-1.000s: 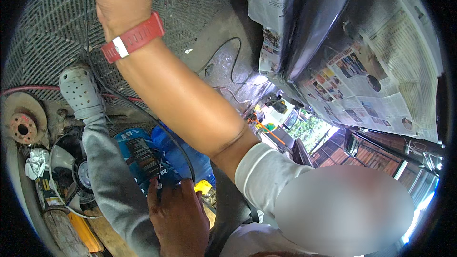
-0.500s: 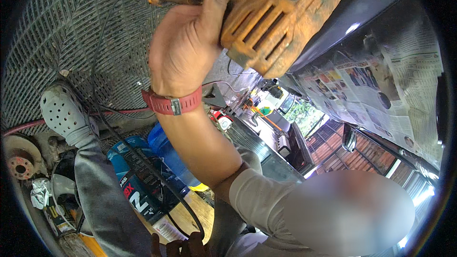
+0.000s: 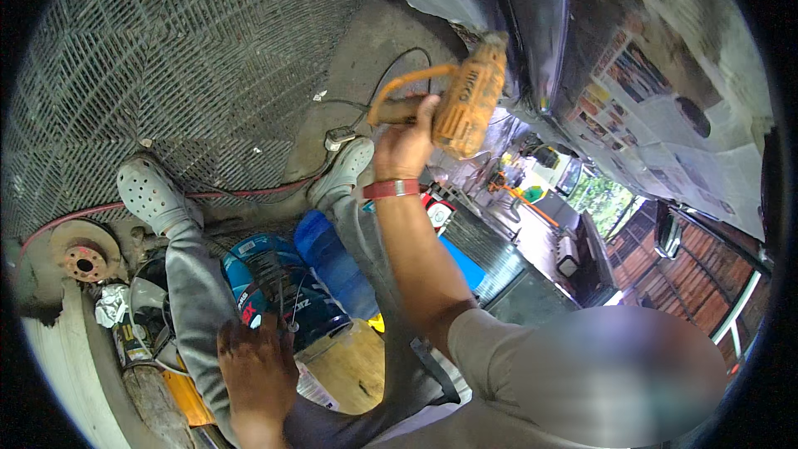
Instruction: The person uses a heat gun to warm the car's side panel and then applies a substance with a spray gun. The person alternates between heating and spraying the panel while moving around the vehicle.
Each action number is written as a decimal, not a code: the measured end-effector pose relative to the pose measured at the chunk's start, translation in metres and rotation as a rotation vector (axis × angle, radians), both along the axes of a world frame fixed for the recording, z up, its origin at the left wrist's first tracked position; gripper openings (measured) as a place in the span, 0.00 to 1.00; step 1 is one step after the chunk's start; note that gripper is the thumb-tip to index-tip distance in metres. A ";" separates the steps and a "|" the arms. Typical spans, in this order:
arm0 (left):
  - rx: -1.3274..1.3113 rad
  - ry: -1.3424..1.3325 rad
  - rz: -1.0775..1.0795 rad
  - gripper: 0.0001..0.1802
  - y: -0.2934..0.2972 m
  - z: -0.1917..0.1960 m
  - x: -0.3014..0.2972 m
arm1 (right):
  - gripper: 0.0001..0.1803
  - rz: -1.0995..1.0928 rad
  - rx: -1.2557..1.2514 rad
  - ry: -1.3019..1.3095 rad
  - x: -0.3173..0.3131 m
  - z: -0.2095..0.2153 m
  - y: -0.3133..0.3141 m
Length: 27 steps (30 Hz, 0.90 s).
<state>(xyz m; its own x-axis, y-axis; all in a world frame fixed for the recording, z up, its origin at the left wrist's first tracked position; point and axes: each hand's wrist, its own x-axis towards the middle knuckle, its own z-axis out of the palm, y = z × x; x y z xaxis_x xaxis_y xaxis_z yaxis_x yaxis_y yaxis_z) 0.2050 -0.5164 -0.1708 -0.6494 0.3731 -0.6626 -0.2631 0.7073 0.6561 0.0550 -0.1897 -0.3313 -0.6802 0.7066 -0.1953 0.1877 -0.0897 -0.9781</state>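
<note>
My right hand, with a red watch on its wrist, is wrapped round the handle of a worn orange heat gun. Its thumb lies along the back of the gun's body. The nozzle points away from me, close to a dark, glossy vehicle panel; I cannot tell whether they touch. At the lower left, my left hand has its fingers curled over my leg, beside a thin dark cable. What it holds, if anything, is hidden.
Newspaper covers the vehicle's side at right. Black ribbed matting lies on the floor. Near my clogs are a red hose, a rusty brake disc and a blue bucket. A black cord loops behind the heat gun.
My right hand has carried the heat gun from close in front of me to farther away, near the dark panel. My left hand has risen from the lower edge. The view has shifted.
</note>
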 end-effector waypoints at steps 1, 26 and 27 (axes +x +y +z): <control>0.008 -0.215 -0.084 0.15 0.008 0.001 -0.008 | 0.16 -0.108 0.068 -0.037 -0.003 0.013 0.018; 0.107 -0.125 1.095 0.44 -0.024 -0.013 -0.029 | 0.40 1.700 1.226 -0.412 -0.179 -0.051 -0.402; 0.125 -0.186 1.093 0.48 -0.037 -0.016 -0.031 | 0.40 1.689 1.280 -0.465 -0.189 -0.052 -0.442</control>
